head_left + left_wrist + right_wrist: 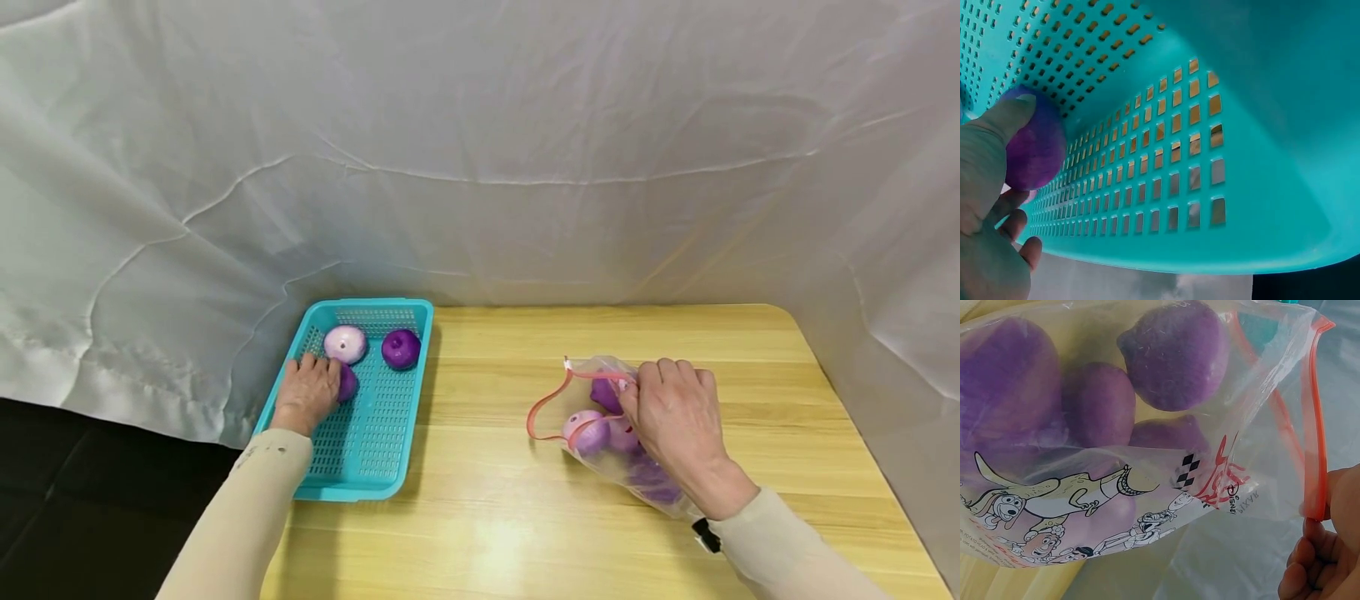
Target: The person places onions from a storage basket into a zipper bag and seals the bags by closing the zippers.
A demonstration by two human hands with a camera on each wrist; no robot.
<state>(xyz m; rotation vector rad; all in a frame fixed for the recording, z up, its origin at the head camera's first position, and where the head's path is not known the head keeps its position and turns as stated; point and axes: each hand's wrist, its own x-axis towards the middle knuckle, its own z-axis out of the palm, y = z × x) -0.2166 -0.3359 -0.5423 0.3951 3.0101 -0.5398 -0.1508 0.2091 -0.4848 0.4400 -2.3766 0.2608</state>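
Observation:
In the head view my left hand (306, 393) reaches into a turquoise basket (360, 433) and holds a purple onion (347, 382) by its side. Thumb and fingers lie around that purple onion (1044, 147) in the left wrist view. A pale onion (346, 342) and a dark purple onion (401, 348) lie at the basket's far end. To the right, my right hand (678, 417) pinches the rim of a clear zip bag (626, 477) with several purple onions inside. Its mouth gapes toward the basket, edged by a red zip strip (1315, 425).
Basket and bag rest on a light wooden table (480, 400), with bare wood between them. Behind the table hangs a grey-white cloth (487, 225). A black surface (90, 500) lies beyond the table's left side.

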